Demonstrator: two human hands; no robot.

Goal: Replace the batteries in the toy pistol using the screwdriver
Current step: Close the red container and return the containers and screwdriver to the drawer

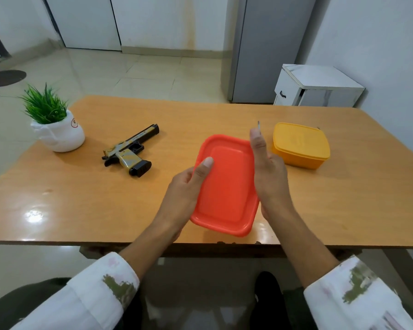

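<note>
Orange box [224,184] gripped between both my hands.
My left hand [184,186] clamps its left edge, thumb on top; my right hand [270,177] flanks the right edge, pinching the screwdriver [259,125] tip-up. Toy pistol [131,151] lies on the table [81,186] at ten o'clock, yellow box [301,144] at two.

The one view comes from a camera on the person's head, facing forward and tilted down across the table [81,198]. It sits close above the hands. Both forearms [138,246] rise from the bottom edge, and the left hand [184,186] and right hand [270,177] meet near the picture's centre, clasping the orange box [227,186] from either side. Beyond the hands the wide lens takes in the table's far edge, the floor [141,75] and the wall [153,20]. Below the hands the table's near edge crosses the frame.
</note>
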